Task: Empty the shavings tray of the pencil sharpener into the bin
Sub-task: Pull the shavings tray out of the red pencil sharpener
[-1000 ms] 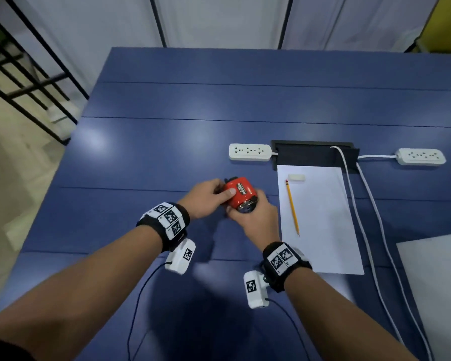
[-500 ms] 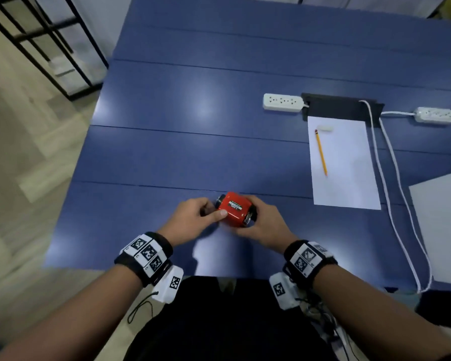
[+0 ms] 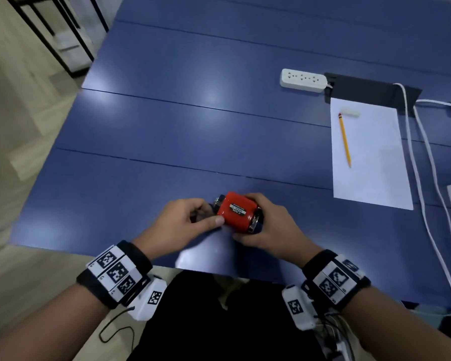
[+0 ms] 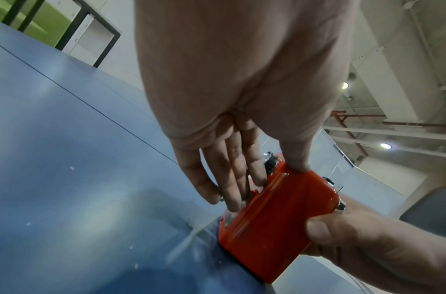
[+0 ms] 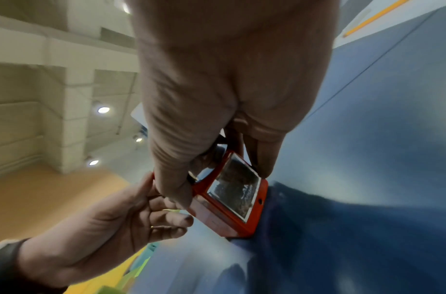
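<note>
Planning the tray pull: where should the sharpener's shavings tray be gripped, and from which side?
Grip the shavings tray at the edges of its clear front, coming from the face turned toward the right wrist camera. It sits flush in the red sharpener body with no tab visible, so likely a fingertip pinch, pulled straight out, while the left hand steadies the body.

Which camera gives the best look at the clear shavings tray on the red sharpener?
The right wrist view: the shavings tray faces the lens, dark shavings visible through it. The head view shows only the sharpener's labelled red top; the left wrist view shows a plain red side.
</note>
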`<state>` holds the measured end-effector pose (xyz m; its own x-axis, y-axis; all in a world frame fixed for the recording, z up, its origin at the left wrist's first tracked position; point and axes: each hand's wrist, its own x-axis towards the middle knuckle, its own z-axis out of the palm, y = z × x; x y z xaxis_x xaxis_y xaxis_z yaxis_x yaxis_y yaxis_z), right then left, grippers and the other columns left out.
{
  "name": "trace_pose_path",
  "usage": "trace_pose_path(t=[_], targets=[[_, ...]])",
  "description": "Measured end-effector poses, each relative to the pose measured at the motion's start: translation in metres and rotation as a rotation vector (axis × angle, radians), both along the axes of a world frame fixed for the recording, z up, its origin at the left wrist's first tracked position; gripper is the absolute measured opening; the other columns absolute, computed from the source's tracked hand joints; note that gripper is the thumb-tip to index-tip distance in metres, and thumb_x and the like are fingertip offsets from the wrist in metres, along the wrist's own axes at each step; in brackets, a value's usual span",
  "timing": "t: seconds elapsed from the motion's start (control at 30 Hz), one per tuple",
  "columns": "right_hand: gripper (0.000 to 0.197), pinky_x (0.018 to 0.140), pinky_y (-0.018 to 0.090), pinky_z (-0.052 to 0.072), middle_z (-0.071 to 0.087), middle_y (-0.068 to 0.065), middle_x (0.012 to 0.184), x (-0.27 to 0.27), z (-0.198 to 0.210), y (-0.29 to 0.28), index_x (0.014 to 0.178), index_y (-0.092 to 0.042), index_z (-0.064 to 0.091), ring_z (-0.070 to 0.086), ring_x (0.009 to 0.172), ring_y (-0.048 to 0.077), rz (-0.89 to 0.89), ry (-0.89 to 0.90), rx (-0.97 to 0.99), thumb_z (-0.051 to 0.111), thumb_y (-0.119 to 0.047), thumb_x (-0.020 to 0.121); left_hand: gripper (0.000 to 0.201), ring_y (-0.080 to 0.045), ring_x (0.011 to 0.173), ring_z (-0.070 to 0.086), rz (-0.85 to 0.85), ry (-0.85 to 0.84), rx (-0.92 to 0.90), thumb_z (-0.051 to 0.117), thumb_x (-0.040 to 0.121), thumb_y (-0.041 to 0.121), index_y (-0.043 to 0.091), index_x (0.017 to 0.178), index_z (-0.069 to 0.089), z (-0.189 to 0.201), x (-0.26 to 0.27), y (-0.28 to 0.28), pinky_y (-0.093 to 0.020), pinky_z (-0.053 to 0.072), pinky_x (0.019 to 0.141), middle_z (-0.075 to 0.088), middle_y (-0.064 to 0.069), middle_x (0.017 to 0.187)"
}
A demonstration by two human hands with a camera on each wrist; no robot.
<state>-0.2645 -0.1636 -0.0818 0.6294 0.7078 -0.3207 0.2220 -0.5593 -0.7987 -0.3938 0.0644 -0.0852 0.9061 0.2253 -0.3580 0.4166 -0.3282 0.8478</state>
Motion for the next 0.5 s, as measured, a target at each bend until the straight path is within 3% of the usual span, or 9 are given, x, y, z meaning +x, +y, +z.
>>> trace_pose_path(t=[0.1,0.23,0.4,0.5], targets=[[0.073,0.079,0.008,0.051,0.076,-0.021,0.110,0.004,-0.007,-0.003,0.134,-0.040,0.057,0.073,0.098,-0.005,0.031,-0.007,0.028,0.098,-0.036,0.074,0.038,-0.025,0.089,0.080,0.015,-0.028,-0.010,0.082,0.078,0.058,0.023,0.093,0.077,-0.001,-0.005,-0.005,-0.051,0.061,0.090,0.082,0.000,0.089],[0.072,0.078,0.012,0.053,0.076,-0.020,0.107,0.007,-0.014,-0.006,0.133,-0.041,0.056,0.074,0.095,-0.002,0.082,-0.067,0.067,0.096,-0.040,0.074,0.025,-0.017,0.088,0.081,0.031,-0.106,0.044,0.087,0.083,0.043,0.022,0.091,0.077,-0.003,-0.006,-0.011,-0.039,0.062,0.089,0.083,0.001,0.089],[0.071,0.079,0.022,0.059,0.077,-0.018,0.105,0.011,-0.018,-0.007,0.131,-0.043,0.054,0.074,0.093,-0.001,0.145,-0.129,0.050,0.096,-0.050,0.073,0.034,-0.003,0.084,0.080,-0.025,-0.177,0.202,0.082,0.079,0.058,0.026,0.088,0.076,-0.004,-0.004,-0.016,-0.019,0.059,0.083,0.083,0.012,0.086],[0.071,0.078,0.027,0.062,0.077,-0.016,0.103,0.014,-0.020,-0.007,0.127,-0.041,0.056,0.075,0.089,0.001,0.139,-0.161,0.049,0.097,-0.052,0.070,0.029,-0.003,0.085,0.081,-0.027,-0.202,0.234,0.086,0.082,0.050,0.024,0.092,0.079,-0.007,-0.007,-0.019,-0.018,0.059,0.083,0.084,0.012,0.089]])
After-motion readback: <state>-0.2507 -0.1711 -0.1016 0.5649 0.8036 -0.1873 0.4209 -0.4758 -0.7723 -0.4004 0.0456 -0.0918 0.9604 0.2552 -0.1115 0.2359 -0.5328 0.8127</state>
